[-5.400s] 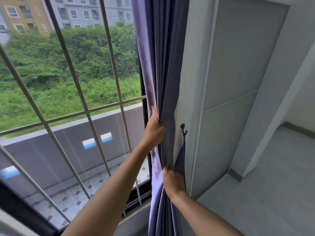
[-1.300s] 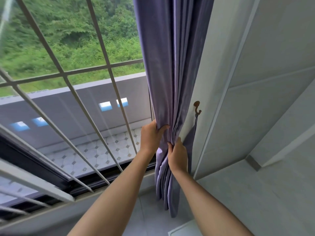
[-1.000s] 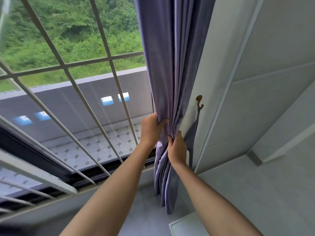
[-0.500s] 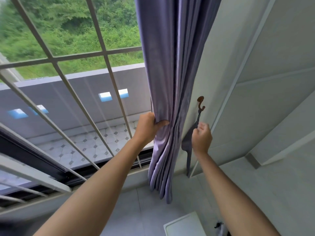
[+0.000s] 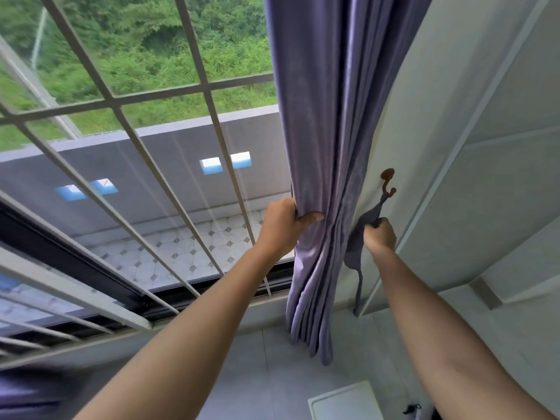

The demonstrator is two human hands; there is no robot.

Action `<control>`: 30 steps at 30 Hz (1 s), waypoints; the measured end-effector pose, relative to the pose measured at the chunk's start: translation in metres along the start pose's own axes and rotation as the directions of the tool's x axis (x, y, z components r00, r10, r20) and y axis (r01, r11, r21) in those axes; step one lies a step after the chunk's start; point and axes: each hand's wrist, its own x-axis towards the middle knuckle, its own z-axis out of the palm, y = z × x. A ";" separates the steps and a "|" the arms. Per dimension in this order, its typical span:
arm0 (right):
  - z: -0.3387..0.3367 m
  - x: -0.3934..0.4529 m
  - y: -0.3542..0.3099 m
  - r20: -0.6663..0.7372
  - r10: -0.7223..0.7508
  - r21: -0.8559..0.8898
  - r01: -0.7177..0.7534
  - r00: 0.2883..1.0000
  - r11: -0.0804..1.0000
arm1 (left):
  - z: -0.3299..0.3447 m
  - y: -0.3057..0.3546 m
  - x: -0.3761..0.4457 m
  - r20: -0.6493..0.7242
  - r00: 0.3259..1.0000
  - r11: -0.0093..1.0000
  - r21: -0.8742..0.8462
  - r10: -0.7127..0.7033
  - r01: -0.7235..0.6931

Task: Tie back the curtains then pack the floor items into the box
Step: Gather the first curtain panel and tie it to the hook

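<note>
one curtain point(image 5: 327, 147), purple and gathered into vertical folds, hangs at the right edge of the window point(image 5: 136, 165), its hem clear of the floor point(image 5: 272, 374). one tieback point(image 5: 357, 247), a darker strip of the same colour, hangs from one brown hook point(image 5: 388, 184) fixed to the white wall point(image 5: 439, 116) just right of the curtain. the tieback's upper end is looped on the hook; its lower end trails down the wall as a thin cord.

two hands are in view. the left hand point(image 5: 280, 227) grips the left edge of the curtain, fingers wrapped behind the folds and thumb pressed across the front. the right hand point(image 5: 380, 236) is curled round the tieback just below the hook, apart from the curtain.

the window carries one white grille point(image 5: 121, 104) of crossed bars. beyond it one grey parapet point(image 5: 151, 159) shows four blue-and-white openings, two pairs, above a tiled ledge.

at the bottom edge of the frame, on the floor, one white flat-topped thing point(image 5: 342, 403) is partly cut off; it cannot be identified. beside it one small black item point(image 5: 412, 409) is too small to tell.

no brand, label or writing is readable.
</note>
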 end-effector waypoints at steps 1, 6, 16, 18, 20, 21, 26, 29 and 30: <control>0.001 -0.003 0.001 0.008 0.002 0.030 -0.002 1.000 1.000 | 0.000 0.000 0.001 -0.004 1.000 1.000 0.002 0.001 -0.001; 0.001 -0.034 0.009 -0.058 -0.023 0.180 0.033 0.998 0.983 | 0.000 -0.001 0.006 0.001 1.000 1.000 0.000 0.002 -0.002; -0.009 -0.122 0.020 -0.092 -0.200 -0.044 0.197 0.975 0.980 | -0.002 0.003 0.005 0.012 1.000 1.000 -0.009 0.003 -0.003; -0.017 -0.134 0.015 -0.087 -0.184 -0.055 0.180 0.979 0.982 | 0.000 0.004 0.004 0.025 1.000 1.000 -0.022 0.011 -0.011; -0.027 -0.145 0.003 -0.095 -0.176 -0.073 0.170 0.980 0.983 | 0.001 0.005 0.002 0.041 0.999 0.999 -0.036 0.018 -0.017; -0.031 -0.149 -0.004 -0.102 -0.181 -0.084 0.173 0.978 0.981 | 0.001 0.006 0.001 0.046 0.999 0.999 -0.042 0.022 -0.020; -0.041 -0.180 -0.033 -0.130 -0.237 -0.018 0.236 0.963 0.972 | -0.004 0.013 -0.001 0.109 0.992 0.997 -0.031 0.067 -0.064; -0.040 -0.194 -0.044 -0.125 -0.227 0.012 0.230 0.966 0.973 | -0.008 0.014 -0.003 0.112 0.990 0.995 -0.052 0.090 -0.085; -0.039 -0.199 -0.046 -0.128 -0.219 0.023 0.224 0.967 0.974 | -0.009 0.014 -0.002 0.116 0.989 0.994 -0.053 0.097 -0.091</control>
